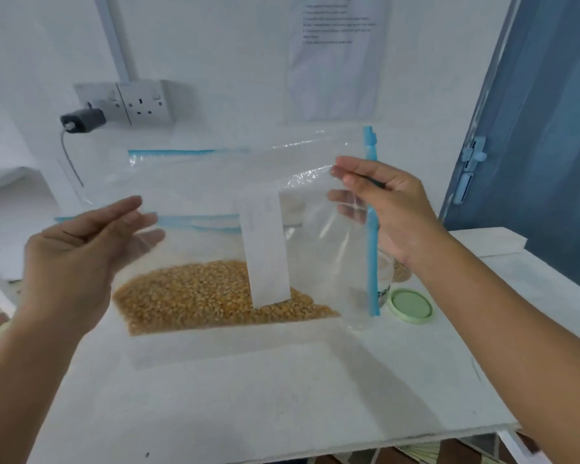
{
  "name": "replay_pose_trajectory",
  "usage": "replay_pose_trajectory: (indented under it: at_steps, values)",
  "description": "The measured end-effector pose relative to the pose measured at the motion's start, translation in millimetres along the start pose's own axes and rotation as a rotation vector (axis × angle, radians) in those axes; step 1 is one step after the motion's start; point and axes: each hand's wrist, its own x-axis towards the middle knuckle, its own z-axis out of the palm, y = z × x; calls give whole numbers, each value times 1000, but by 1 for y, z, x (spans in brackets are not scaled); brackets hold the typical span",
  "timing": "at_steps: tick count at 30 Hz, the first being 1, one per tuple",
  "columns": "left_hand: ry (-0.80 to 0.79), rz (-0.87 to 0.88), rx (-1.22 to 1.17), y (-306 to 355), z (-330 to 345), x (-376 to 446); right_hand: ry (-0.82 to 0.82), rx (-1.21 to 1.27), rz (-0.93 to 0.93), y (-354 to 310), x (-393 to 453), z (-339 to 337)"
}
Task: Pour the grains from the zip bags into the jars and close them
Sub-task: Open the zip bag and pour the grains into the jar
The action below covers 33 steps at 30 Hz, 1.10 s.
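Far left on the wall: a double socket point(138, 101) with a dark plug point(82, 120) and a thin cable hanging from it.

Next, the left hand point(81, 252), raised above the white table point(282, 396), fingers straight and loose, lying flat against the left side of a clear zip bag point(215, 236); fingertips seen through the plastic, nothing curled round it.

In the middle, the bag held up off the table and turned sideways, so the blue zip strip point(371, 229) runs top to bottom along its right edge. Yellow-brown grains point(198, 296) heaped in the lowest part of the bag. A white paper slip point(267, 249) standing slanted in the bag, lower end among the grains. Behind, two more blue zip edges of other bags, one higher point(188, 151) and one lower point(198, 222), both blurred by the plastic in front.

On the wall above, a printed sheet point(335, 45), text too small to read.

Further right, the right hand point(382, 209) pinching the bag near the zip strip, thumb on the near face, fingers behind the plastic. Below it, a glass jar point(387, 272) on the table, partly hidden by the bag and wrist, with grains showing inside. Just in front of the jar, a pale green lid point(411, 305) lying flat on the table.

Far right, a blue door point(533, 145).
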Motion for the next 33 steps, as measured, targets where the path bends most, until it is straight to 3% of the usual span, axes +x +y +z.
replay_pose_trajectory:
  at_steps: [13, 33]
  values:
    - [107, 88, 85, 64, 64, 25, -149, 185, 11, -28, 73, -19]
    - [-5, 57, 135, 55, 107, 88, -86, 312, 63, 5, 116, -51]
